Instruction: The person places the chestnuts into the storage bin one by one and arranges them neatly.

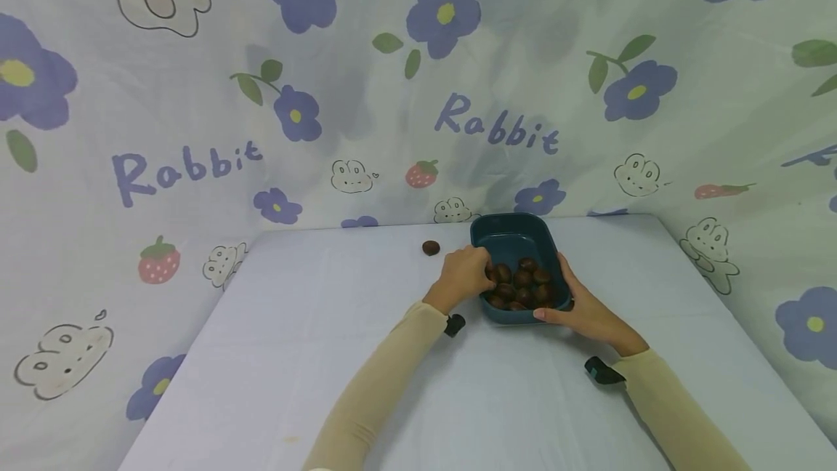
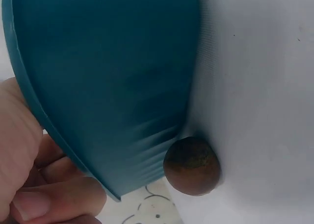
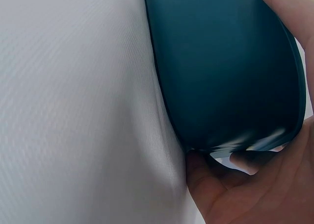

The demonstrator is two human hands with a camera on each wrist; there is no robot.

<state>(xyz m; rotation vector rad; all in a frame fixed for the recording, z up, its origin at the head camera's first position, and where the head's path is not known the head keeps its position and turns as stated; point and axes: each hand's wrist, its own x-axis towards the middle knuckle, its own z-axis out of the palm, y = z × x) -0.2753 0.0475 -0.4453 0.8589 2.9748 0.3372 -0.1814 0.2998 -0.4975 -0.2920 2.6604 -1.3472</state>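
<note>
A dark teal rectangular dish [image 1: 513, 220] stands on the table, with several brown chestnuts [image 1: 523, 278] gathered in its near half. My left hand [image 1: 463, 275] reaches over its left rim, fingers bent among the chestnuts. In the left wrist view the rim partly hides those fingers [image 2: 73, 197], and whether they pinch a chestnut is not visible. My right hand [image 1: 588, 315] grips the dish at its near right corner, thumb at the near rim. From the right wrist, curled fingers [image 3: 208, 185] show against the dish wall [image 3: 225, 77]. One loose chestnut [image 1: 431, 247] lies on the table, left of the dish.
A white cloth covers the table [image 1: 314, 355]. Behind it and at both sides hangs a white curtain [image 1: 366, 115] printed with purple flowers and rabbits. Dark wrist devices show at the left wrist [image 1: 454, 325] and the right wrist [image 1: 603, 371].
</note>
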